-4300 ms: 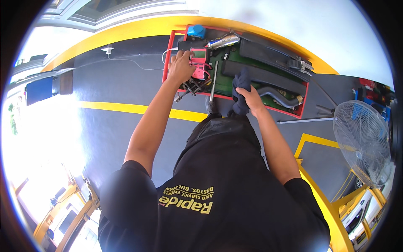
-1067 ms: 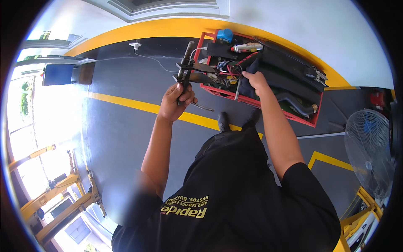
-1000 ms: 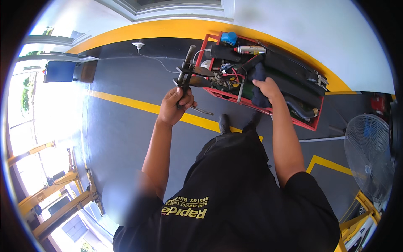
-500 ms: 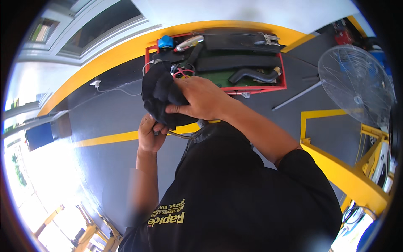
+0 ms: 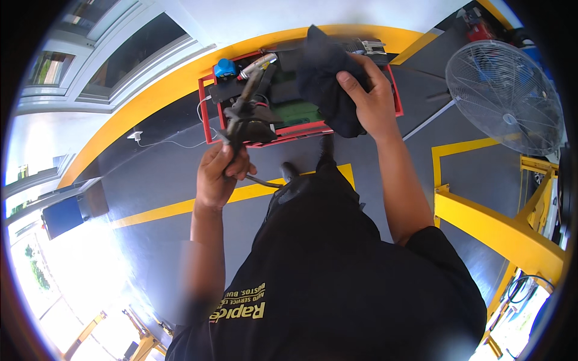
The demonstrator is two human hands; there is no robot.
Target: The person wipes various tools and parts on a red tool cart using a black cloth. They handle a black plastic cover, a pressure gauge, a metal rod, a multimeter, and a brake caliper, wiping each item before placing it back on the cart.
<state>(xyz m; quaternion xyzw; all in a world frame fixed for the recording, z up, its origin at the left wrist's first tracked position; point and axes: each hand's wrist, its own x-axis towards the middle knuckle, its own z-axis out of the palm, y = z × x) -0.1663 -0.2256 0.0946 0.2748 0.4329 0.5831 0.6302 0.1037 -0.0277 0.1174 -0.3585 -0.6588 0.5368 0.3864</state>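
Note:
My left hand (image 5: 220, 171) is closed round the lower end of a dark, elongated object (image 5: 242, 120), held upright in front of the cart. Its exact kind is unclear; blur softens its upper end, and wider dark parts stick out at its middle. A thin cable (image 5: 262, 182) runs from beneath this hand toward my waist. My right hand (image 5: 376, 99) grips a bunched black cloth (image 5: 331, 84) between thumb and fingers. The cloth hangs over the cart's right half, apart from the dark object, and hides several things behind it.
Ahead stands a red cart (image 5: 201, 114) carrying a blue item (image 5: 225, 68), a silver-and-red cylinder (image 5: 257, 65) and black parts. A white cord (image 5: 168, 144) runs from a wall plug to it. At right are a large fan (image 5: 506, 99) and a yellow steel frame (image 5: 500, 231).
My right hand has moved right and away with the black cloth, off the dark object in my left hand. That object, covered before, now shows. My left hand has stayed nearly in place.

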